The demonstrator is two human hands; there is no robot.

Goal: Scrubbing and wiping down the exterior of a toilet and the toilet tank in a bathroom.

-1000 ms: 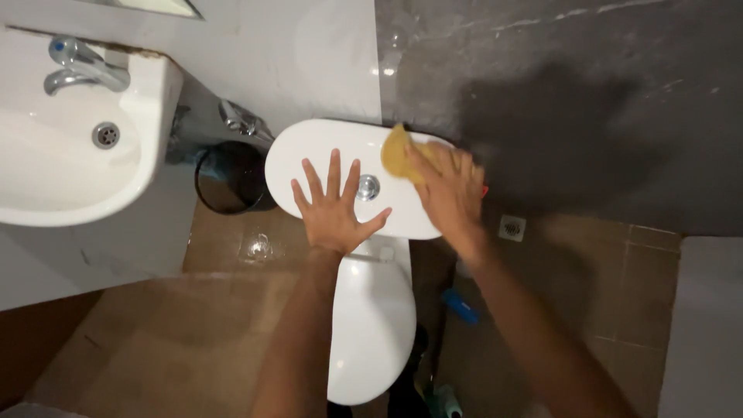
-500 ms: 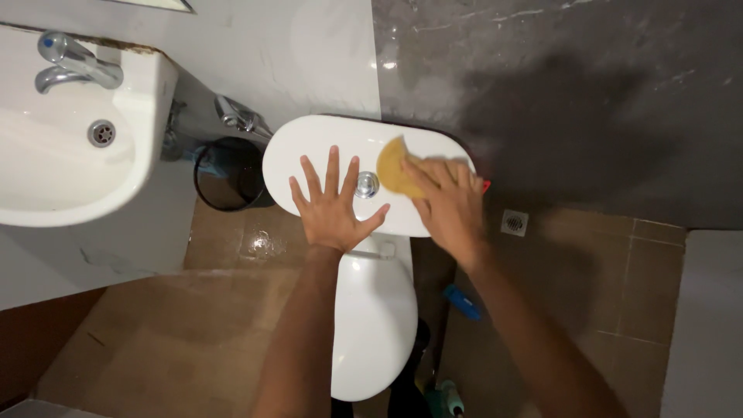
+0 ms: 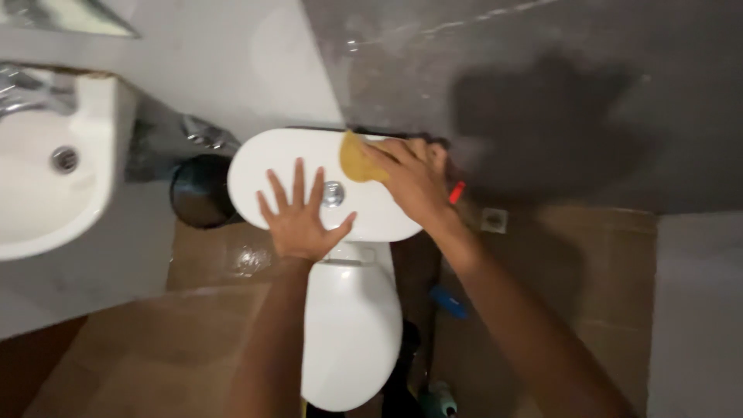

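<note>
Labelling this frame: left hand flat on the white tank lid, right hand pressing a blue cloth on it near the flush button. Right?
Not quite: the cloth is yellow, not blue, as the head view shows. The rest holds: left hand flat on the white tank lid, right hand pressing the cloth near the flush button.

Mustard-yellow cleaning cloth (image 3: 354, 159) on glossy white oval ceramic cistern lid (image 3: 263, 166); brown floor tiles (image 3: 155, 325), dark grey marbled wall (image 3: 542, 77)

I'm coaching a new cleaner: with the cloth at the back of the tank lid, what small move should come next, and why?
Probably sweep the right hand and yellow cloth leftward along the tank lid. The cloth sits right of the flush button, and the left hand lies flat near the front edge, steadying the lid.
</note>
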